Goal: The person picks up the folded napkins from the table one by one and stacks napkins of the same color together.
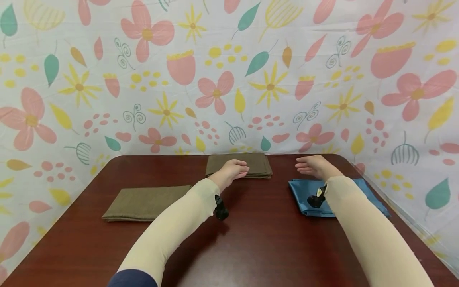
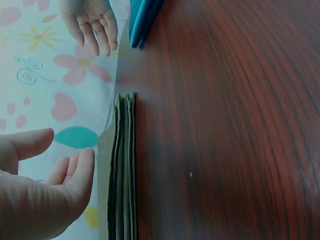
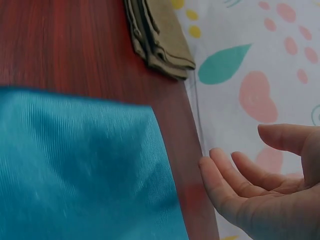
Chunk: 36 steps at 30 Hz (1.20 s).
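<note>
My left grip (image 1: 231,173), loosely parted and empty, hovers near the far brown cloth (image 1: 257,164). My right grip (image 1: 315,165), likewise, hovers near the blue cloth (image 1: 302,193).

A sleeve (image 1: 369,235) partly hides the blue cloth (image 1: 301,195), which the right wrist view crops

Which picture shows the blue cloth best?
The head view: both ends of the blue cloth show, though the right sleeve crosses its middle. The right wrist view gives a close-up cut off by the frame; the left wrist view catches only a small part at its top edge.
</note>
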Tool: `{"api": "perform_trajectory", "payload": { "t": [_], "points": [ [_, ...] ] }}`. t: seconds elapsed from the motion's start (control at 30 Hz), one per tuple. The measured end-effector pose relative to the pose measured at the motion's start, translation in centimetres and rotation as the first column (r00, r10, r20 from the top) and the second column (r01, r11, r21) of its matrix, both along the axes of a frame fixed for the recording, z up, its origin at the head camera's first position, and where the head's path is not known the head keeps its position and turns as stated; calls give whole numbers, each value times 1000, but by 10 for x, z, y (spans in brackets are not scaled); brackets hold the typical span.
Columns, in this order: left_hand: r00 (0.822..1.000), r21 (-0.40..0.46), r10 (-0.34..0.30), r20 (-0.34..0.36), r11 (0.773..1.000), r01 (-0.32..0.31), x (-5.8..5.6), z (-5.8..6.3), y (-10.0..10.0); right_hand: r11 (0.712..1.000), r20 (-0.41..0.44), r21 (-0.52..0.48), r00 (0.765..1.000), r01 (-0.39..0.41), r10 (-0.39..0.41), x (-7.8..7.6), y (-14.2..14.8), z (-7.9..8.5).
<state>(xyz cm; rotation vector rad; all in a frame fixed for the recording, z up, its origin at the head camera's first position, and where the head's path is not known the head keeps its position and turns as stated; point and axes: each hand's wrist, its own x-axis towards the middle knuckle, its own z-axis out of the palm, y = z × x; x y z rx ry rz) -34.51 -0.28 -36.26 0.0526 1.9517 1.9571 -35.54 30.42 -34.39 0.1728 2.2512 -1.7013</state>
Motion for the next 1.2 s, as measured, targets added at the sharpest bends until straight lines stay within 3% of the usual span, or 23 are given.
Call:
{"api": "perform_trajectory", "payload": {
  "t": [0.53,0.97,1.2],
  "points": [
    [999,-57,38,-27,998,-40,-2,12,-29,1000,-2,-6,1000,-14,14,-11,-31,-2],
    [989,-180,142,-39,973,-147,-10,5,-58,999,34,-48,999,11,-9,-15,-54,-10],
    [980,-193,200,-18,961,-199,-26,-11,-69,998,61,-57,998,28,-24,-16,-62,-15]
  ]
}}
